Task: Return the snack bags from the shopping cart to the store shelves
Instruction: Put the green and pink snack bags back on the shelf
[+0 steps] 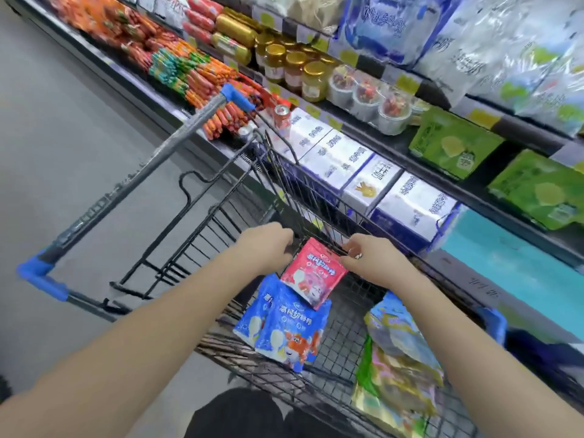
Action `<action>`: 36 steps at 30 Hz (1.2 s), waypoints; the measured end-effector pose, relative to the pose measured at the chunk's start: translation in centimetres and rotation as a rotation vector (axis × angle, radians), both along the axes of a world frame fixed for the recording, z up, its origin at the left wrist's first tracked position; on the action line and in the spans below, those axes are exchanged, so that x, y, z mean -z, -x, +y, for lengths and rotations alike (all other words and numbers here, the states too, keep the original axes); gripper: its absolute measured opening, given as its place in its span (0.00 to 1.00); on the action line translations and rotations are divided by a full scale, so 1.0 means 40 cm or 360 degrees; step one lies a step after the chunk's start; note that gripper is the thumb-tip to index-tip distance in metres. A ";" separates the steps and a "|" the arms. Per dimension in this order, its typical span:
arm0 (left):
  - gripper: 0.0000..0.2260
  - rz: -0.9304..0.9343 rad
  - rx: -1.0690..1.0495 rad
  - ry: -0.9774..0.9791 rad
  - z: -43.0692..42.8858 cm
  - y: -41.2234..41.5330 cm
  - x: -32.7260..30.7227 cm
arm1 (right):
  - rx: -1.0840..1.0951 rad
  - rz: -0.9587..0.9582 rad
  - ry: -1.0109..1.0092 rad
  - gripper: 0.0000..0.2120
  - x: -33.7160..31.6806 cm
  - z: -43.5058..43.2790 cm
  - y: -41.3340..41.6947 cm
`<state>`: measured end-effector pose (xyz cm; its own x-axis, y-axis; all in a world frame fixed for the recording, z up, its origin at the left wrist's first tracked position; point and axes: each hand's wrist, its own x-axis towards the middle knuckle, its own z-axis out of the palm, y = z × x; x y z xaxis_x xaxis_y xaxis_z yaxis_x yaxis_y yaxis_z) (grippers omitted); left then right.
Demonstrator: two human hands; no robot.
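Far left: grey floor [63, 121], wide open aisle on that side, nothing beside the cart. The grey cart handle [139, 181] with blue end caps runs diagonally from near-left to far-right. The black wire shopping cart [202, 229] is parked close alongside the store shelves [474, 197], with little room on its right side; the basket top is open.

Left hand [265, 245] is over the basket, fingers curled downward just beside the upper-left corner of the red snack bag [311, 276]. Can't tell if it grips the bag, the wire or nothing.

Red snack bag sits inside the basket, lifted and tilted, print facing the camera. Its top edge points away toward the shelf side, and its top-to-bottom axis runs far-right to near-left. The lower corner overlaps two blue snack bags [284, 330] lying on the cart's mesh bottom.

Right hand [369, 263] pinches the red bag's top edge, fingertips closed tight on it.

Right part of the basket: a pile of green-yellow bags [398, 358], leaning against the shelf-side wall.

Shelves, from far to near: red-orange sausages [196, 77], gold-lidded jars [294, 67], white-blue cartons [335, 159] on the low shelf just behind the cart rim, and green bags [452, 143] one level up.
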<state>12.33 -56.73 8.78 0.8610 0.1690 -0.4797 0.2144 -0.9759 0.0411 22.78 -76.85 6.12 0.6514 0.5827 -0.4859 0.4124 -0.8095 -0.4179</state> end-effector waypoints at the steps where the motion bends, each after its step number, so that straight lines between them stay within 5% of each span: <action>1: 0.13 0.0009 0.0048 0.0010 0.001 -0.019 0.009 | 0.0047 0.0013 0.0004 0.16 0.006 0.000 0.002; 17: 0.14 0.0134 0.0559 0.0196 0.050 -0.150 0.232 | 0.0660 0.0195 0.0153 0.14 0.133 0.044 0.072; 36: 0.15 0.0441 0.0481 0.0164 0.091 -0.188 0.572 | 0.0924 0.0386 0.0145 0.12 0.540 0.017 0.034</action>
